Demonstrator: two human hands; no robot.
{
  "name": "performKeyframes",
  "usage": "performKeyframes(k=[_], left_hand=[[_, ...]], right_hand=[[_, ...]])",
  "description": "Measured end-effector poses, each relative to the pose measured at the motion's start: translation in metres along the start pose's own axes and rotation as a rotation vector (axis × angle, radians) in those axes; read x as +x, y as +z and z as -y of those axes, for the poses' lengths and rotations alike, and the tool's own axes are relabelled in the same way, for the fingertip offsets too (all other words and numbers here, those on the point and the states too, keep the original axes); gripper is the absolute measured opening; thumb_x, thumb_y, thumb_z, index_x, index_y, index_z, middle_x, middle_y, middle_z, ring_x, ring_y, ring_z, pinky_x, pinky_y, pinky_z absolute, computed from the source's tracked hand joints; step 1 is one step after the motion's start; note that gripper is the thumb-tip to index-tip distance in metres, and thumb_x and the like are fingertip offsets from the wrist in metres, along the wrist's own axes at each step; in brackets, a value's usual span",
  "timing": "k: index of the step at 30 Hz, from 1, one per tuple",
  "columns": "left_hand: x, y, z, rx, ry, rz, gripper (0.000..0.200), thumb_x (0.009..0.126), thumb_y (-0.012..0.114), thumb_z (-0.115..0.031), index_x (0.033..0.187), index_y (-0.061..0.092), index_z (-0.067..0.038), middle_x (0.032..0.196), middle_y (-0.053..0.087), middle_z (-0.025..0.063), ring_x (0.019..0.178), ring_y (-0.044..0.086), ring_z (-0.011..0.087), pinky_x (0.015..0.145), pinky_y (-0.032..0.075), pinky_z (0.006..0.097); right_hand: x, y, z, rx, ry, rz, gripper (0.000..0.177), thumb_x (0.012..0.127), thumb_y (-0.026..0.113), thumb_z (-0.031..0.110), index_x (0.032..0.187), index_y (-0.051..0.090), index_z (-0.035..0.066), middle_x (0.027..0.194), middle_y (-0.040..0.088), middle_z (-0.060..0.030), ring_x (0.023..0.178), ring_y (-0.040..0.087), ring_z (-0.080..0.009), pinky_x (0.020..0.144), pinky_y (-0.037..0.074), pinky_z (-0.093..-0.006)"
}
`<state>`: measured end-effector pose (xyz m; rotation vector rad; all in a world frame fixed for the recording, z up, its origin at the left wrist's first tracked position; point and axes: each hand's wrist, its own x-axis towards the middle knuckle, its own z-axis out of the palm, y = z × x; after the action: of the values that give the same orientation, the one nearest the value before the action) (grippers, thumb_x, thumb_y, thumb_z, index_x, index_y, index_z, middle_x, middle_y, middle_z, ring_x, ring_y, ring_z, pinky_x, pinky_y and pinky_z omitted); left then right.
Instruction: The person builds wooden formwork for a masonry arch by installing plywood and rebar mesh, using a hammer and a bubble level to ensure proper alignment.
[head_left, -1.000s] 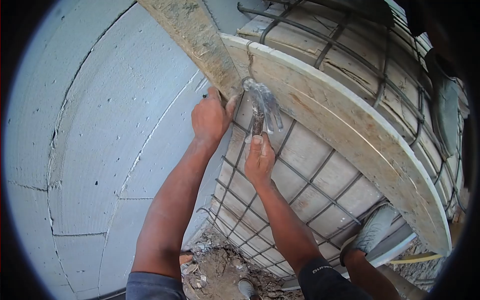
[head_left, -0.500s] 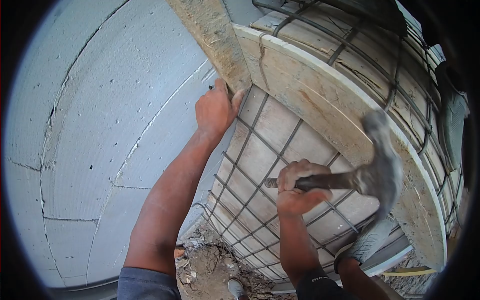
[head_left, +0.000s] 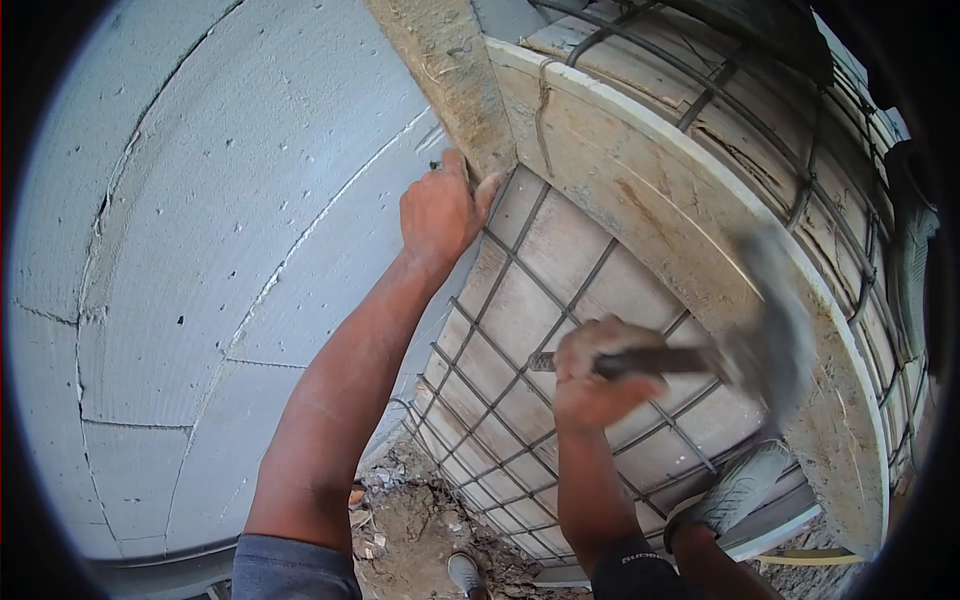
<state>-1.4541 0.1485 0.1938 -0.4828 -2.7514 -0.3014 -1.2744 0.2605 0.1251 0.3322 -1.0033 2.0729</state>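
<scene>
My left hand (head_left: 438,215) is closed around the lower end of a rough wooden board (head_left: 440,75), which lies against the grey block wall (head_left: 270,200). Its thumb reaches the corner where this board meets a wide curved board (head_left: 640,170). Beside the index finger a small dark tip shows against the wall. The handle of a claw hammer (head_left: 775,340) is in my right hand (head_left: 605,375), fingers wrapped round it. The hammer head is blurred by motion and overlaps the curved board. Behind my right hand runs a rebar grid (head_left: 510,365).
More rebar (head_left: 770,130) crosses planks beyond the curved board. A light patterned shoe (head_left: 740,490) with a bare leg is at lower right, another shoe (head_left: 464,572) on the rubble ground (head_left: 410,525). A dark grey shape (head_left: 908,250) stands at the right edge.
The view has shifted slightly, so the boards appear a little further right. The hammer head has swung a bit and is more blurred. My left hand keeps its place at the board's end.
</scene>
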Motion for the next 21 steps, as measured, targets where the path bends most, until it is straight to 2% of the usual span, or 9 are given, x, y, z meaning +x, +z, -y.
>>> performKeyframes(k=[2, 4, 6, 9, 12, 15, 16, 19, 21], left_hand=[[0.002, -0.002, 0.002, 0.006, 0.001, -0.003, 0.048, 0.088, 0.069, -0.041, 0.099, 0.053, 0.003, 0.07, 0.067, 0.0203, 0.065, 0.067, 0.039, 0.059, 0.052, 0.0478], [0.001, -0.001, 0.001, -0.012, -0.01, 0.03, 0.046, 0.089, 0.068, -0.04, 0.099, 0.053, 0.002, 0.07, 0.067, 0.0194, 0.065, 0.067, 0.0386, 0.059, 0.052, 0.0477], [-0.002, -0.001, 0.003, -0.036, 0.004, 0.019, 0.046, 0.089, 0.068, -0.041, 0.099, 0.053, 0.002, 0.07, 0.067, 0.0189, 0.065, 0.067, 0.0385, 0.059, 0.052, 0.0478], [0.002, 0.0, 0.002, -0.047, 0.024, -0.009, 0.046, 0.09, 0.067, -0.041, 0.098, 0.053, 0.002, 0.07, 0.067, 0.0182, 0.064, 0.067, 0.0381, 0.059, 0.052, 0.0475], [-0.002, -0.004, 0.001, -0.018, 0.01, 0.014, 0.046, 0.09, 0.067, -0.042, 0.098, 0.053, 0.002, 0.07, 0.067, 0.0179, 0.064, 0.067, 0.0376, 0.059, 0.052, 0.0468], [0.0, -0.003, -0.001, -0.016, 0.006, 0.027, 0.046, 0.09, 0.067, -0.042, 0.099, 0.053, 0.002, 0.069, 0.067, 0.018, 0.064, 0.067, 0.0376, 0.059, 0.052, 0.0465], [0.0, -0.003, 0.001, -0.017, 0.005, 0.034, 0.046, 0.09, 0.067, -0.042, 0.099, 0.053, 0.001, 0.069, 0.067, 0.0182, 0.064, 0.067, 0.0377, 0.059, 0.052, 0.0465], [-0.003, -0.001, 0.002, -0.05, 0.013, -0.009, 0.046, 0.091, 0.066, -0.043, 0.099, 0.054, 0.001, 0.07, 0.067, 0.0189, 0.064, 0.067, 0.0386, 0.059, 0.052, 0.0469], [-0.001, 0.0, 0.001, -0.044, 0.009, -0.019, 0.046, 0.091, 0.066, -0.043, 0.099, 0.054, 0.001, 0.071, 0.067, 0.0191, 0.064, 0.067, 0.0387, 0.059, 0.052, 0.0469]], right_hand=[[0.003, 0.008, -0.004, 0.388, -0.105, 0.026, 0.037, 0.103, 0.047, 0.033, 0.097, 0.056, -0.003, 0.069, 0.057, -0.0156, 0.066, 0.059, -0.0321, 0.063, 0.049, -0.0445], [0.006, 0.011, -0.033, -0.255, -0.155, 0.02, 0.04, 0.103, 0.047, 0.035, 0.098, 0.056, -0.004, 0.068, 0.059, -0.0176, 0.064, 0.058, -0.0382, 0.064, 0.049, -0.0457], [0.027, 0.023, -0.044, -0.89, 0.47, 0.039, 0.039, 0.104, 0.044, 0.032, 0.101, 0.056, -0.005, 0.073, 0.06, -0.0216, 0.065, 0.056, -0.0436, 0.065, 0.048, -0.0461], [0.004, 0.008, -0.03, -0.812, 0.418, 0.037, 0.04, 0.104, 0.044, 0.033, 0.106, 0.054, -0.006, 0.073, 0.059, -0.0204, 0.062, 0.058, -0.0388, 0.059, 0.046, -0.0431], [-0.021, -0.002, -0.015, -0.851, 0.032, -0.103, 0.043, 0.104, 0.042, 0.039, 0.105, 0.053, -0.003, 0.071, 0.057, -0.0178, 0.057, 0.058, -0.0309, 0.052, 0.044, -0.0383], [0.001, 0.01, -0.009, 0.247, -0.193, -0.09, 0.035, 0.104, 0.044, 0.033, 0.109, 0.052, -0.001, 0.071, 0.056, -0.0158, 0.054, 0.057, -0.0235, 0.046, 0.042, -0.033], [0.006, 0.008, -0.026, -0.452, -0.323, -0.047, 0.035, 0.103, 0.044, 0.032, 0.102, 0.054, -0.001, 0.073, 0.057, -0.0171, 0.058, 0.057, -0.0291, 0.052, 0.045, -0.0377], [0.026, 0.015, -0.041, -0.904, 0.355, 0.042, 0.038, 0.103, 0.044, 0.031, 0.094, 0.056, -0.003, 0.074, 0.056, -0.0198, 0.069, 0.056, -0.0398, 0.066, 0.046, -0.045], [0.027, 0.012, -0.043, -0.899, 0.433, 0.047, 0.037, 0.103, 0.044, 0.03, 0.095, 0.056, -0.004, 0.072, 0.055, -0.02, 0.07, 0.056, -0.0401, 0.066, 0.046, -0.0448]])
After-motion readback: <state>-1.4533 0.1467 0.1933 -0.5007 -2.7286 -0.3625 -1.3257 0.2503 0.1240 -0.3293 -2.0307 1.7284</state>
